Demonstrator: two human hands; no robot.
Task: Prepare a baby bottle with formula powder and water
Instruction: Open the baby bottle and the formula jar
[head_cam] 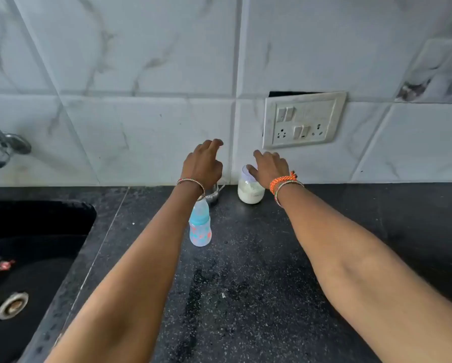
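A small baby bottle with a blue collar and a clear cap stands upright on the black counter, just under my left wrist. A clear jar half full of white formula powder, with a pale lid, stands near the wall. My right hand hovers over the jar's lid, fingers spread, fingertips at the lid's edge. My left hand is raised above a clear glass vessel that it mostly hides; its fingers are loosely apart and hold nothing.
The speckled black counter runs from the wall to the near edge. A black sink with a metal drain lies at the left, a metal tap above it. A switch and socket plate sits on the tiled wall.
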